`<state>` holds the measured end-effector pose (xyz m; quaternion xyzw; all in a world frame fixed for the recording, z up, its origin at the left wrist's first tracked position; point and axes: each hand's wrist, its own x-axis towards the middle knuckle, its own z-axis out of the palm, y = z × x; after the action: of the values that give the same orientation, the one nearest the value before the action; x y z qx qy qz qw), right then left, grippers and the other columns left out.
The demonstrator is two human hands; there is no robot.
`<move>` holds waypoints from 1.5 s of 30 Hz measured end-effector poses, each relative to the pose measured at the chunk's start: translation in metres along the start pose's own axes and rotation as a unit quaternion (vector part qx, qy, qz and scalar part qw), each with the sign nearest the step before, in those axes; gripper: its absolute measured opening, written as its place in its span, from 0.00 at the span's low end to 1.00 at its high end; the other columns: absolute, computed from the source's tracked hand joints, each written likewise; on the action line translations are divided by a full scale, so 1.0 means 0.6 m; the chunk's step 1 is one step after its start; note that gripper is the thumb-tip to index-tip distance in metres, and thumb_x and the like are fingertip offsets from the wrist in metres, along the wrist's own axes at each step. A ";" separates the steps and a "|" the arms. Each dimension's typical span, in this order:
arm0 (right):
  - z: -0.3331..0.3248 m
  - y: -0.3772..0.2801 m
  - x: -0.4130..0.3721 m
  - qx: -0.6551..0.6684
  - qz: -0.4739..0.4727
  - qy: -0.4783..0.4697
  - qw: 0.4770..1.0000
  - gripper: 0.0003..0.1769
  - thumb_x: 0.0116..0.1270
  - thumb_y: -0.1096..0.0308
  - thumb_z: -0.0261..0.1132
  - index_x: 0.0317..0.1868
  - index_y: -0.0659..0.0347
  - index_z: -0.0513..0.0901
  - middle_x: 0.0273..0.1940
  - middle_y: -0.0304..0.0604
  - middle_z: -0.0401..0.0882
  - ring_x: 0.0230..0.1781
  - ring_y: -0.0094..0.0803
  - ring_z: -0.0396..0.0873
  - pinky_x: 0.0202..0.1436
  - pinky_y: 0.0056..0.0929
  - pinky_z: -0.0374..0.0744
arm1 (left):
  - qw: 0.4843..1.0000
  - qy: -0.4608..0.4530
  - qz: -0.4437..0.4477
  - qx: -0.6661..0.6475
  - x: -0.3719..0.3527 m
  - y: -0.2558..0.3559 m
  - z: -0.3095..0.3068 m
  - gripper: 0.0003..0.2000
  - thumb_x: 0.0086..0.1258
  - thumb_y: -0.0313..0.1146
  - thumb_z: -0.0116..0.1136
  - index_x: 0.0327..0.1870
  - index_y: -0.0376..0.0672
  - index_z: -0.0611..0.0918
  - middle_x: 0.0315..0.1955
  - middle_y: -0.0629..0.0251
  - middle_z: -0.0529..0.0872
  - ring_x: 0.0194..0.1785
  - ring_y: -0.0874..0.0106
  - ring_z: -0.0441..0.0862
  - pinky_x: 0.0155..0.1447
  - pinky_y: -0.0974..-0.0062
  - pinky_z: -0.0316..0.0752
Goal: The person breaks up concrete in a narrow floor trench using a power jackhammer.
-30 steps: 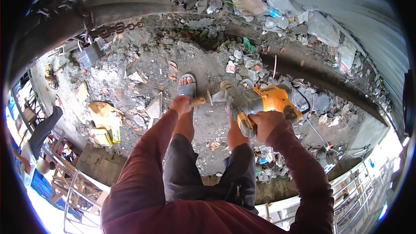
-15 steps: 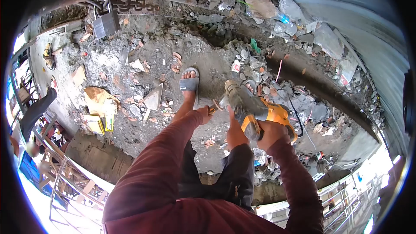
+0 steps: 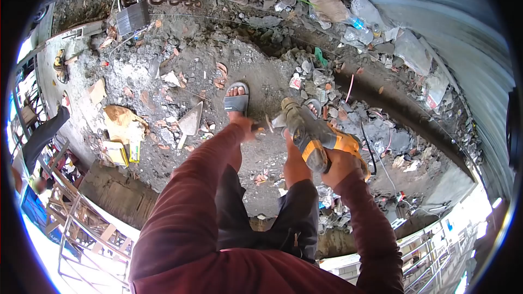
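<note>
My right hand [image 3: 339, 166] is wrapped round the rear handle of a yellow and grey power tool [image 3: 346, 142], whose dusty front end points up and to the left. Beside its nose, my left hand [image 3: 246, 129] is closed on a small hand tool [image 3: 268, 124] with a thin, pale, flat end; motion blurs part of it. Both hands are above the dirt ground, between and over my feet in grey slides [image 3: 236, 100]. To the left of my left hand, a trowel [image 3: 190, 121] lies on the rubble.
A padlock [image 3: 132, 18] and rusty chain hang at the upper left. Crumpled brown paper [image 3: 122, 122] and a yellow package [image 3: 115, 153] lie on the left. A trench [image 3: 403, 103] and corrugated sheet [image 3: 457, 38] are on the right. Part of another person [image 3: 43, 137] shows at the far left.
My left hand has moved left and slightly up with the small tool, away from the power tool's nose. My right hand and the power tool have shifted slightly left.
</note>
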<state>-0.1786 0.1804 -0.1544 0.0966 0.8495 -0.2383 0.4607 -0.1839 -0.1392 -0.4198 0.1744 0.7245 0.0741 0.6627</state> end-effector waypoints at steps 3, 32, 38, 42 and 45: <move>0.011 0.017 -0.006 0.005 -0.029 -0.001 1.000 0.15 0.58 0.62 0.71 0.47 0.52 0.87 0.38 0.46 0.88 0.42 0.51 0.87 0.47 0.50 0.83 | 0.993 0.103 0.054 0.000 0.001 -0.025 -0.070 0.20 0.57 0.37 0.67 0.51 0.40 0.86 0.48 0.43 0.88 0.54 0.47 0.86 0.61 0.55 0.79; -0.004 0.023 0.012 -0.098 -0.141 -0.036 0.984 0.16 0.58 0.65 0.71 0.48 0.53 0.85 0.33 0.45 0.85 0.37 0.50 0.85 0.42 0.46 0.82 | 0.966 -0.158 0.098 0.180 0.046 0.021 -0.124 0.29 0.54 0.53 0.76 0.52 0.41 0.88 0.47 0.47 0.91 0.54 0.53 0.88 0.62 0.54 0.79; -0.024 0.032 0.023 -0.091 -0.131 -0.038 0.986 0.16 0.59 0.64 0.71 0.48 0.54 0.85 0.33 0.45 0.85 0.37 0.50 0.85 0.42 0.47 0.82 | 0.927 -0.347 -0.081 -0.115 0.042 0.030 -0.144 0.26 0.63 0.55 0.65 0.42 0.36 0.89 0.46 0.50 0.90 0.52 0.54 0.88 0.77 0.54 0.62; -0.019 0.034 0.015 -0.091 -0.123 -0.040 0.987 0.16 0.58 0.65 0.71 0.49 0.54 0.85 0.34 0.46 0.86 0.37 0.51 0.86 0.42 0.47 0.82 | 0.996 -0.060 -0.037 0.063 0.033 0.037 -0.087 0.24 0.68 0.50 0.61 0.50 0.35 0.88 0.54 0.39 0.87 0.64 0.48 0.83 0.79 0.49 0.59; -0.012 0.037 0.008 -0.034 -0.106 -0.033 0.993 0.18 0.61 0.66 0.67 0.52 0.55 0.84 0.35 0.44 0.86 0.36 0.50 0.87 0.43 0.46 0.83 | 0.993 0.080 -0.021 0.090 0.012 0.041 -0.084 0.26 0.66 0.52 0.63 0.52 0.35 0.87 0.54 0.38 0.86 0.64 0.46 0.82 0.77 0.50 0.64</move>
<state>-0.1782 0.2028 -0.1622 -0.0177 0.8470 -0.2594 0.4638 -0.2300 -0.1074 -0.4124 0.2109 0.7827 0.0084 0.5855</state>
